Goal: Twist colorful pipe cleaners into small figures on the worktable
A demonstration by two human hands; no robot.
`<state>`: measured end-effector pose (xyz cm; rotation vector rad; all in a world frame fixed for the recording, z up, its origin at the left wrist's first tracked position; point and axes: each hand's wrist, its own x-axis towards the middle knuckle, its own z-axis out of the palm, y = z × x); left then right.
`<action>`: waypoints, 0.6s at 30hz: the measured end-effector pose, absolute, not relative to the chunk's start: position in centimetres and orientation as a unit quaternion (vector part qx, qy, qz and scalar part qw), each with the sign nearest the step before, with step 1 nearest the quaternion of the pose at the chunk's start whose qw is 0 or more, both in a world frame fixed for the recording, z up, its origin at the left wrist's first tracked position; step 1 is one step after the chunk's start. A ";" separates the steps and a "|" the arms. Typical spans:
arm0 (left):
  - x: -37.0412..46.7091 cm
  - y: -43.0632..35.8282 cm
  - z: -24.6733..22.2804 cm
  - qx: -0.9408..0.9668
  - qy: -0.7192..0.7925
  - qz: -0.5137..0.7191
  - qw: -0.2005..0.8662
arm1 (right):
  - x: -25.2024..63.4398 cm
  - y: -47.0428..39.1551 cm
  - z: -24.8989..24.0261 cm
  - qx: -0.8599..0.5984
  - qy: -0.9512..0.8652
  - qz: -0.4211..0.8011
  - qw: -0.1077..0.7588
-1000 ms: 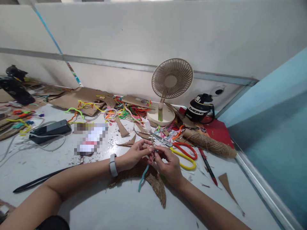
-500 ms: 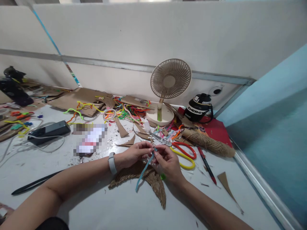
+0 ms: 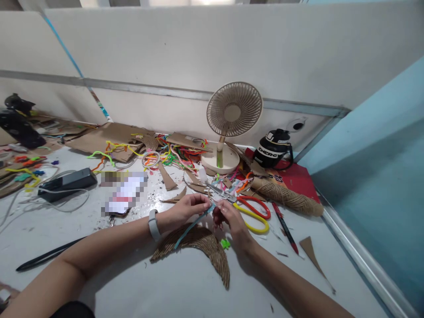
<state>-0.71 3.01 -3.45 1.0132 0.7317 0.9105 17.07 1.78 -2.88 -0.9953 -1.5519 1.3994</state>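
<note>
My left hand [image 3: 190, 208] pinches a light blue pipe cleaner [image 3: 188, 229] near its upper end, where it looks bent or folded. The long tail slants down to the left. At that same upper end, the thumb and forefinger of my right hand [image 3: 233, 223] are closed; its other fingers curl beneath. Below both hands, a crescent-shaped piece covered in brown twine [image 3: 207, 243] lies flat on the table. A small bright green pipe-cleaner shape [image 3: 225, 244] rests beside the crescent, just under my right hand.
Scissors with red and yellow handles [image 3: 253, 214], a red-black pen [image 3: 285, 229] and a twine roll [image 3: 288, 197] lie to the right. Behind stand a fan [image 3: 233, 110] and a black jug [image 3: 272, 149]. Cardboard scraps and coloured pipe cleaners pile along the partition. A phone [image 3: 127, 192] lies left.
The blue pipe cleaner's tail has swung left and up, now slanting more flatly. My right hand's fingers have shifted slightly right, uncovering more of the green shape.
</note>
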 end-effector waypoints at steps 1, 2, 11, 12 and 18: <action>-0.7 3.0 -3.3 0.466 0.331 0.410 0.711 | 17.0 1.8 -2.8 -0.392 -0.618 0.559 0.389; -0.6 2.9 -3.2 0.472 0.332 0.408 0.708 | 17.0 1.7 -2.8 -0.393 -0.620 0.563 0.380; -0.8 2.8 -2.9 0.529 0.325 0.389 0.680 | 17.2 1.7 -3.4 -0.405 -0.607 0.582 0.358; -1.0 2.8 -2.7 0.558 0.324 0.388 0.658 | 17.3 1.8 -3.4 -0.405 -0.616 0.571 0.361; -2.3 2.7 -1.4 0.757 0.312 0.340 0.462 | 17.3 1.9 -3.1 -0.414 -0.653 0.508 0.381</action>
